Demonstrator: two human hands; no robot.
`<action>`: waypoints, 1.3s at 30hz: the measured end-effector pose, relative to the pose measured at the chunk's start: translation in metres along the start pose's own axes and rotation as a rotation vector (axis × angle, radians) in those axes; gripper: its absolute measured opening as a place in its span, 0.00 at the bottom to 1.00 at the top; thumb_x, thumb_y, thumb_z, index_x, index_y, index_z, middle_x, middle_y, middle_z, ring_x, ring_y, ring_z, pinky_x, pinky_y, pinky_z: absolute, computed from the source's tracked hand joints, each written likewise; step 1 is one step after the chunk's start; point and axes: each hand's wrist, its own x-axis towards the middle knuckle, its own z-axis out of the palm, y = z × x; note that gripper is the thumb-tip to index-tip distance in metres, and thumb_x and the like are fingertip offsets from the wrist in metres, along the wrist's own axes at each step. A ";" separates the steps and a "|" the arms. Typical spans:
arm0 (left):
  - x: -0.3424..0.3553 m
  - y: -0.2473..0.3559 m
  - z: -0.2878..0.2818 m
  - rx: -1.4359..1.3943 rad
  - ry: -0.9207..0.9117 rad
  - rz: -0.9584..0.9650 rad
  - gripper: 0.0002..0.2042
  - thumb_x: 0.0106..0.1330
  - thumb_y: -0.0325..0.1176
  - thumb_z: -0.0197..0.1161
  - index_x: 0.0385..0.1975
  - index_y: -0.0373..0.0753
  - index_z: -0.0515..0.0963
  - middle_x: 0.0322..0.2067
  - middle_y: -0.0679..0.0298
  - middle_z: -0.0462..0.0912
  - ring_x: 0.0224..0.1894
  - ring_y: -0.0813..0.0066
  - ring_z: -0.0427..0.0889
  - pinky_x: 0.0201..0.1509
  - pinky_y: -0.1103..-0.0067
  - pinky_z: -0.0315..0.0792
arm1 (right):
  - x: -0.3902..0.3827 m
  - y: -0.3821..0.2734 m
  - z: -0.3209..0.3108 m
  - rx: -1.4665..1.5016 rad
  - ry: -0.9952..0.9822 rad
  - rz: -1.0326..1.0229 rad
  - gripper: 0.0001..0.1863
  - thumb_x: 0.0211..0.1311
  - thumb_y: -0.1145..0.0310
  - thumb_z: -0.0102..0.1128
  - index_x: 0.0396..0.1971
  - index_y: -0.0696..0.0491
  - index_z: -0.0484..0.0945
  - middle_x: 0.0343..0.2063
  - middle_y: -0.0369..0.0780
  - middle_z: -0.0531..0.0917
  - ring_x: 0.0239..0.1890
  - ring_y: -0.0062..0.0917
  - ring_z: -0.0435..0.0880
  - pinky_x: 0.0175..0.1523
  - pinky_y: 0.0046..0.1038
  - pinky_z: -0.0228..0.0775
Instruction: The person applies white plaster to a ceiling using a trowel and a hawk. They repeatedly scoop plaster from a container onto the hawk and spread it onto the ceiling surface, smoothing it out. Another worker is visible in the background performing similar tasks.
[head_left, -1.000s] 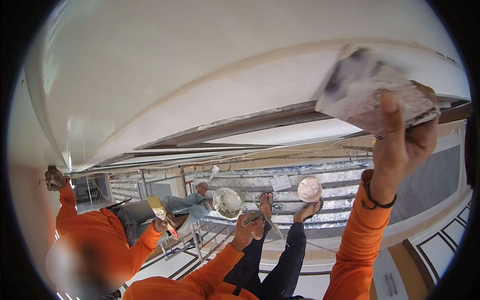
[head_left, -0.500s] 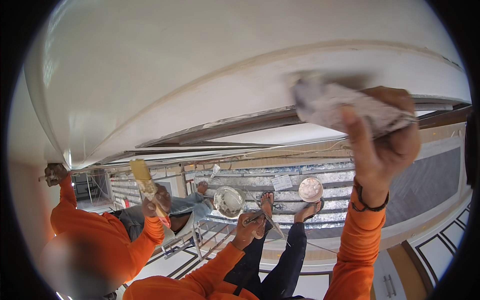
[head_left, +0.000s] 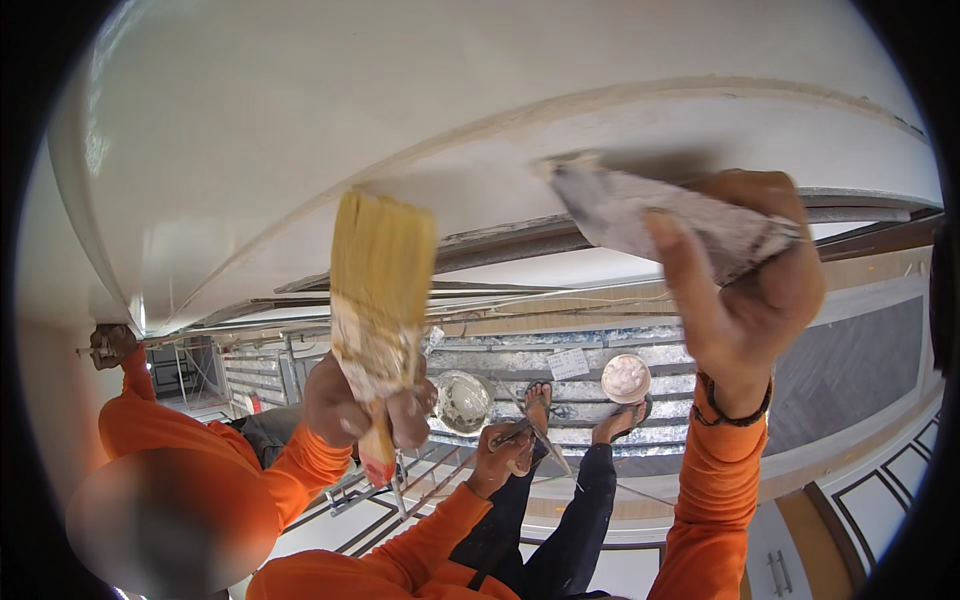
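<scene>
Raised in front of the wall, my right hand [head_left: 745, 285] grips a wide plaster-smeared scraper [head_left: 690, 220]. The scraper's far edge lies near the white curved band of the wall [head_left: 640, 140], though contact is hard to confirm through the blur. Lower down, my left hand [head_left: 500, 460] is closed on a tool with a thin, pointed-looking blade [head_left: 545, 450], seen almost edge-on. At my left, a co-worker's hand [head_left: 335, 400] holds a broad yellow-bristled paintbrush [head_left: 380, 280] up close to the same band.
A slatted, paint-spattered platform [head_left: 500, 350] lies beneath my feet. On it stand a bucket of greyish mix [head_left: 465, 400], a round tub with pale pink contents [head_left: 626, 378] and a white sheet [head_left: 568, 364]. Ladder-like rails [head_left: 430, 480] rise beside the co-worker [head_left: 180, 500].
My right hand and scraper have shifted left along the band. The co-worker's paintbrush has come up and rightward, closer to the wall. My left hand stays nearly still.
</scene>
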 end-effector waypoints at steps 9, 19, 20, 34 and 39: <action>0.002 0.015 0.021 0.094 0.003 -0.034 0.05 0.59 0.23 0.57 0.22 0.31 0.74 0.16 0.62 0.73 0.15 0.76 0.71 0.21 0.79 0.65 | 0.003 0.004 0.006 0.143 0.241 0.002 0.13 0.53 0.75 0.66 0.36 0.62 0.73 0.30 0.37 0.79 0.29 0.16 0.77 0.36 0.16 0.68; 0.000 0.016 0.030 0.096 0.040 -0.018 0.08 0.60 0.24 0.57 0.18 0.32 0.72 0.15 0.64 0.71 0.15 0.79 0.69 0.20 0.81 0.62 | -0.003 0.004 0.006 0.203 0.291 0.005 0.13 0.54 0.75 0.66 0.37 0.60 0.74 0.29 0.37 0.80 0.31 0.17 0.78 0.37 0.16 0.68; -0.001 0.016 0.030 0.091 0.037 -0.024 0.08 0.60 0.24 0.57 0.19 0.32 0.72 0.15 0.65 0.71 0.15 0.80 0.68 0.21 0.81 0.62 | -0.002 0.004 0.003 0.233 0.331 0.027 0.13 0.54 0.74 0.66 0.38 0.59 0.74 0.29 0.37 0.80 0.32 0.17 0.78 0.38 0.16 0.69; -0.002 0.018 0.030 0.138 0.040 -0.100 0.07 0.60 0.26 0.56 0.21 0.31 0.74 0.14 0.66 0.70 0.14 0.81 0.68 0.19 0.83 0.62 | -0.014 0.001 0.032 0.126 0.175 -0.015 0.12 0.52 0.77 0.65 0.36 0.60 0.73 0.31 0.38 0.81 0.31 0.16 0.78 0.38 0.15 0.68; -0.002 0.016 0.020 0.157 0.010 -0.114 0.07 0.59 0.26 0.56 0.20 0.31 0.73 0.14 0.66 0.70 0.14 0.81 0.68 0.19 0.82 0.62 | -0.002 -0.002 0.017 0.207 0.326 0.036 0.14 0.54 0.75 0.66 0.39 0.59 0.74 0.31 0.36 0.80 0.33 0.15 0.76 0.43 0.15 0.66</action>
